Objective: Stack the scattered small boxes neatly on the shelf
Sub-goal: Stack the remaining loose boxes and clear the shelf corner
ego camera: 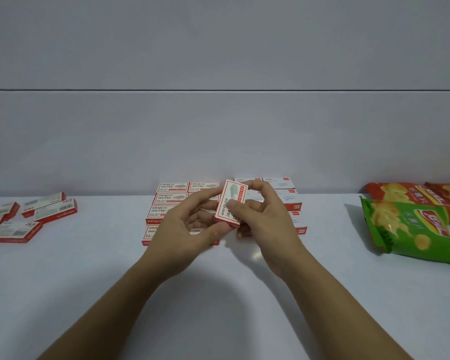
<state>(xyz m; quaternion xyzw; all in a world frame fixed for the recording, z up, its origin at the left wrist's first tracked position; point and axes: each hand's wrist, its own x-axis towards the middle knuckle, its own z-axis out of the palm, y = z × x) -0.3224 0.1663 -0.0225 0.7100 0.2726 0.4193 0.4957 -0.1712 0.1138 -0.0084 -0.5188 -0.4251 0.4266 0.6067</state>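
Our left hand point(187, 229) and right hand point(268, 224) pinch one small box point(231, 203) over the neat rows point(170, 197); loose boxes point(55, 213) wait leftward on the shelf point(218, 294), so we judge plenty remains.

A shop, by the look — white shelf point(89, 281) stocked with staple boxes point(170, 198) and crisp packets point(411, 229)

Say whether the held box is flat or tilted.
Tilted: left hand and right hand hold the box off the shelf, top leaning right.
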